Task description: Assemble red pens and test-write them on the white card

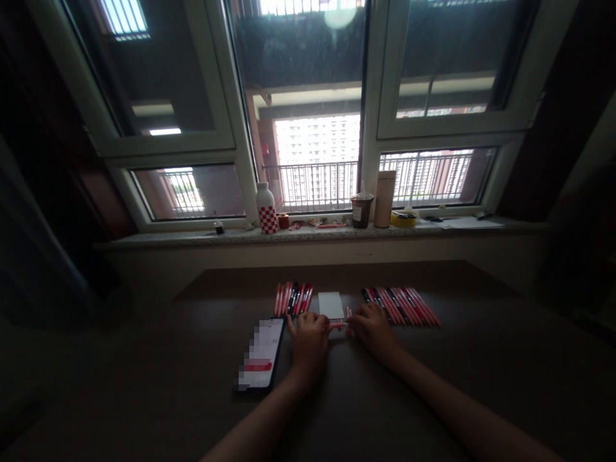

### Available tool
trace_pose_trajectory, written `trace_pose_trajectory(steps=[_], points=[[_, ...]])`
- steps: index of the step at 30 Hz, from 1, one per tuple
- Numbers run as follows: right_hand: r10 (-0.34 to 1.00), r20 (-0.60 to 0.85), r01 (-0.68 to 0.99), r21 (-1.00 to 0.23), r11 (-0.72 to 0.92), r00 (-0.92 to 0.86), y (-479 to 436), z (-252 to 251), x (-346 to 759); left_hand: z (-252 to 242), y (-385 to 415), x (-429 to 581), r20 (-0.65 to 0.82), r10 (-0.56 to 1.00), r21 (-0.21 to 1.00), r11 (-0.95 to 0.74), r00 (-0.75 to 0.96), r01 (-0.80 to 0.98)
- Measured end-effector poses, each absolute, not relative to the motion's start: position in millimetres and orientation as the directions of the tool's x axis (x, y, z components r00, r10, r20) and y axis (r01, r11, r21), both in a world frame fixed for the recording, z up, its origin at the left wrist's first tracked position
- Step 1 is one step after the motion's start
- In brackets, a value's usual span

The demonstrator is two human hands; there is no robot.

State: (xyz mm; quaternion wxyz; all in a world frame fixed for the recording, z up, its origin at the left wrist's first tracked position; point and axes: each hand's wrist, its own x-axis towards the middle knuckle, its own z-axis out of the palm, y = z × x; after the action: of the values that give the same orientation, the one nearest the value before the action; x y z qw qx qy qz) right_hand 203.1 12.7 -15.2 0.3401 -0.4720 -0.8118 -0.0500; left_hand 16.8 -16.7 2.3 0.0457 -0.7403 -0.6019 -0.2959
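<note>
Low over the table, my left hand [308, 337] is closed round one end of a slim pink pen [337, 325], which points sideways to the right. The fingers of my right hand [374, 328] are pinched together at the pen's other end; its tip is partly hidden there. Just behind the pen lies a small white sheet [331, 303]. Beside my right fingertips is a small pink and clear piece [349, 312], too small to make out. A row of pink, red and black pens [292, 298] lies beyond my left hand, and a longer row of pens [402, 307] lies beyond my right.
A phone [262, 356] with its screen lit lies left of my left hand on the dark table [192, 398]. On the windowsill [308, 236] stand a checkered bottle [267, 212], a lidded cup [360, 210], a tall beige container [384, 199] and a yellow roll [403, 219].
</note>
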Motion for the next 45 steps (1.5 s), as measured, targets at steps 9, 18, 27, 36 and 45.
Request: trace_pose_trajectory(steps=[9, 18, 27, 36, 45], points=[[0.763, 0.575, 0.813, -0.267, 0.517, -0.297, 12.4, -14.1, 203.5, 0.4, -15.3, 15.5, 0.483, 0.869, 0.311, -0.282, 0.104, 0.908], [0.791, 0.559, 0.852, -0.263, 0.452, -0.248, 11.2, -12.3, 204.6, 2.3, -16.2, 16.4, 0.495, 0.868, 0.284, -0.210, 0.045, 0.936], [0.797, 0.569, 0.874, -0.261, 0.410, -0.204, 10.8, -12.5, 204.8, 1.1, -15.0, 15.5, 0.494, 0.869, 0.252, -0.148, 0.005, 0.956], [0.806, 0.564, 0.883, -0.268, 0.385, -0.180, 12.3, -13.7, 206.0, 1.8, -16.1, 16.3, 0.490, 0.872, 0.212, -0.095, -0.021, 0.973], [0.816, 0.554, 0.888, -0.275, 0.369, -0.168, 12.8, -15.3, 207.5, 0.9, -15.5, 16.0, 0.491, 0.871, 0.173, -0.058, -0.035, 0.983]])
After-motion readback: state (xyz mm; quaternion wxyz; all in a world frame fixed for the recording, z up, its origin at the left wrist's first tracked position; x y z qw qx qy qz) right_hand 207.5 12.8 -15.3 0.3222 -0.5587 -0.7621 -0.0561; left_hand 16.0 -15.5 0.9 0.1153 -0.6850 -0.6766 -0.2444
